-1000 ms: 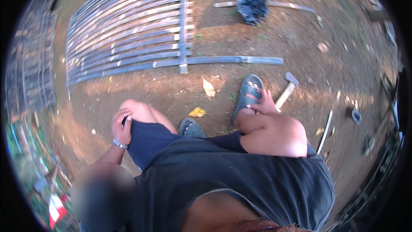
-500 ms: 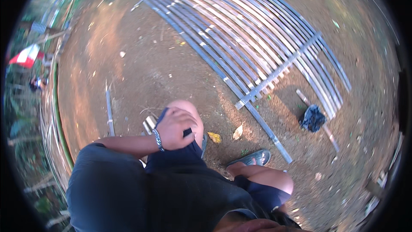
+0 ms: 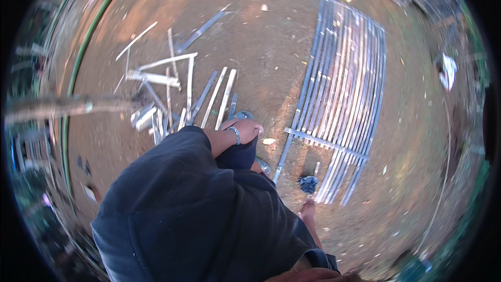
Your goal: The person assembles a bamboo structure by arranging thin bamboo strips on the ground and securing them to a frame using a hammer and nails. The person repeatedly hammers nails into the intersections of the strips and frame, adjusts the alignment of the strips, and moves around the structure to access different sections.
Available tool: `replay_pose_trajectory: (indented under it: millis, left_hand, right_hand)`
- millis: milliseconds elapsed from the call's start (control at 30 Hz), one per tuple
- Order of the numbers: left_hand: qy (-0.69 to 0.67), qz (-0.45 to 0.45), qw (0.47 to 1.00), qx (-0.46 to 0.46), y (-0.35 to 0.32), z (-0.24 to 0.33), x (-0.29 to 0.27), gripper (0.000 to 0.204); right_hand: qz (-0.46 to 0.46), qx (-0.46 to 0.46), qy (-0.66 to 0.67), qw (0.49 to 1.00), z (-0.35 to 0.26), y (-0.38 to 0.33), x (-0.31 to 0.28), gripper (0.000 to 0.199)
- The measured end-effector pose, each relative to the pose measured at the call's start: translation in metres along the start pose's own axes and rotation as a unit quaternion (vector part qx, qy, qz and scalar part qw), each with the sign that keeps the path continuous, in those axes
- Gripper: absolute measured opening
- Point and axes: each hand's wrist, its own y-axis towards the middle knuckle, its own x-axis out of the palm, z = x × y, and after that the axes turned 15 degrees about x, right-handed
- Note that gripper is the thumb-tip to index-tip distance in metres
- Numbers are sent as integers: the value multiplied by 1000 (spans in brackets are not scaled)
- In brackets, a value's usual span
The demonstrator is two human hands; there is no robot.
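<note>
Resting L hand (image 3: 244, 129) on shorts (image 3: 239, 156).

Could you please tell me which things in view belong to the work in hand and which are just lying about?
Probably in the work, judging by nearness:
slatted panel and dark crumpled bundle, by the right hand
loose pale strips, by the left hand

Apparently just lying about:
fallen leaf
long green pole

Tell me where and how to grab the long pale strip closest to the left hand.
Take the long pale strip just beyond its middle, probably best from above and from its right. It is straight and slim, so the left hand should close around it there. Bare ground borders its far half on the right; a short bluish strip sits beside the near half.
</note>
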Motion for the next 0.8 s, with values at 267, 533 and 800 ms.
replay_pose_trajectory:
  millis: [267,533,800]
  left_hand:
    - [-101,307,925,-198,-139,-11,-30,24]
    - [-125,15,820,-558,-319,-74,163,42]
    - [-328,243,805,-431,-190,-57,166,49]
  right_hand:
    - [-117,119,295,941,-193,15,-245,32]
    - [-225,-132,-77,962,-288,29,-198,26]
    - [-348,60,107,930,-486,46,-236,30]
